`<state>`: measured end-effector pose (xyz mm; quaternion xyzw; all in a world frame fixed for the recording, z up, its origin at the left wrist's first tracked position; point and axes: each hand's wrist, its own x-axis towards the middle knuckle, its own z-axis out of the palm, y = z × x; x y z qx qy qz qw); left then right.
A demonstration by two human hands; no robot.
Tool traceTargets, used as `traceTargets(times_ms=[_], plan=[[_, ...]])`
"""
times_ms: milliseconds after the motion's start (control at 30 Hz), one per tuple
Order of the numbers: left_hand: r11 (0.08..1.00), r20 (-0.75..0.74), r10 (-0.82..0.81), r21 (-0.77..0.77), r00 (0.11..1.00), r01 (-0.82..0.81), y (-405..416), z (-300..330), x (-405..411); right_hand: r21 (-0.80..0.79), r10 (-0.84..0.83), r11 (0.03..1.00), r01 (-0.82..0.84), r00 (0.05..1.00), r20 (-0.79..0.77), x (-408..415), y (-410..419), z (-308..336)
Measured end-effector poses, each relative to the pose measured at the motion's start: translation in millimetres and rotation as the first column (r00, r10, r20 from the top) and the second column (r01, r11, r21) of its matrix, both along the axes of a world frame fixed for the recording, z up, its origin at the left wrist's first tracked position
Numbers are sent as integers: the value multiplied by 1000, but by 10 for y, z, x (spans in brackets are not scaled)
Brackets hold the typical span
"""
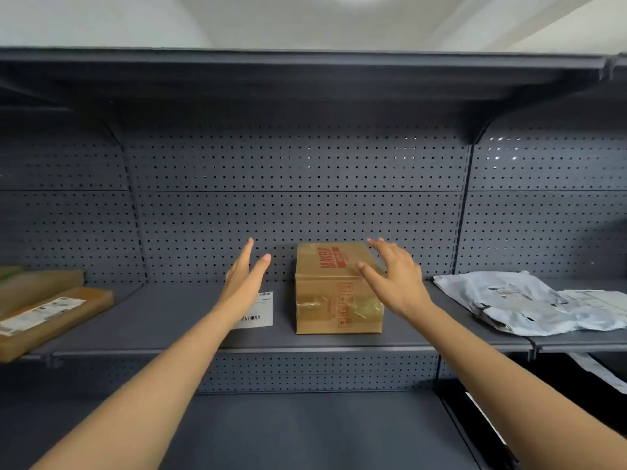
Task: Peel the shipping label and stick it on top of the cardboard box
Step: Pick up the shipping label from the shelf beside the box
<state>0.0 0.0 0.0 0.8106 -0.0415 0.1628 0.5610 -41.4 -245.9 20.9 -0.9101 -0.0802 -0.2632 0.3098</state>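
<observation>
**Both hands up, nothing grabbed, label lying on the shelf**

So here's the scene: a grey metal shelf (169,320) with a pegboard back (305,184), and a small cardboard box (334,300) sitting about mid-shelf. It's brown, wrapped in shiny clear tape, with red print on top and on the front face. The top has no white sticker on it.

The label (261,312) is lying flat on the shelf just left of the box, a small gap between them. White sheet, barcode near the bottom edge. The left forearm covers its left part, so I only see the right strip of it.

Left hand (246,276) is raised in front of the pegboard, above the label, palm turned toward the box, fingers (249,249) straight and spread loose, holding nothing. It looks like it's in the air and not touching the label, but the arm hides the spot underneath.

Right hand (395,279) hangs over the box's right edge, fingers fanned out and relaxed, thumb reaching over the top. Can't tell if the palm actually touches the cardboard. It's empty too.

Other stuff on the shelf: two flat brown parcels (51,310) stacked at the far left, the front one with a white label of its own, and crumpled grey poly mailers (509,303) at the right, well away from the box.
</observation>
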Motion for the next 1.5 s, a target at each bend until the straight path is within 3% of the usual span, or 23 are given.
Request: traceTargets(times_ms=[467,600,700,833,1000,1200,1500], plan=[[995,-184,37,97,982,-19,525,-624,684,-70,-135,988,137,990,39,550,231,-361],[968,-218,98,246,971,-43,620,-738,756,-43,-161,986,164,985,62,562,220,-432],[925,-253,169,375,953,-65,699,-815,818,-11,-169,985,171,982,82,563,210,-461],[794,-275,291,604,916,-71,729,-841,855,23,-177,984,175,980,96,558,195,-495],[674,-308,357,739,882,-14,725,-859,924,34,-175,985,172,978,116,577,184,-524],[618,-303,333,785,893,36,690,-946,979,52,-167,986,161,978,126,624,167,-553],[651,-277,313,759,909,7,708,-986,1026,80,-157,986,146,975,158,663,187,-623]])
